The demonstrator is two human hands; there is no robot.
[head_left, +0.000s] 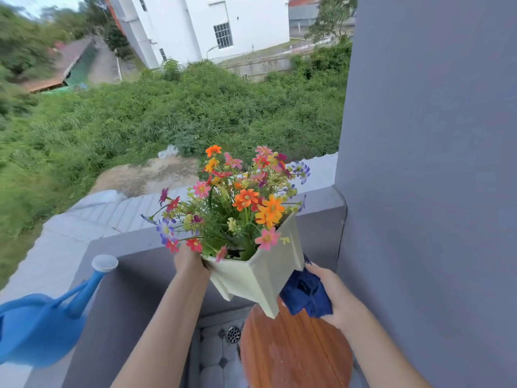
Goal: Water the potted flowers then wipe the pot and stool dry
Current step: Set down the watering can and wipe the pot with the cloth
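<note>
Left hand (190, 263) grips the pot (260, 271) rim, tilted, lifted above the stool (296, 351). Right hand (334, 292) closed on the cloth (305, 294), pressed to the pot's side. Pot probably wet — slippery, top-heavy; support the base, not flowers (237, 203). Can (42, 323) sits left.

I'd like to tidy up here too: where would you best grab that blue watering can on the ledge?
Probably by the arched handle on top of the blue watering can, reaching down from above. The handle loops over the body and is free, while the long spout points up and away towards the right, so gripping there would likely tip it. The rear of the can is out of frame.
</note>
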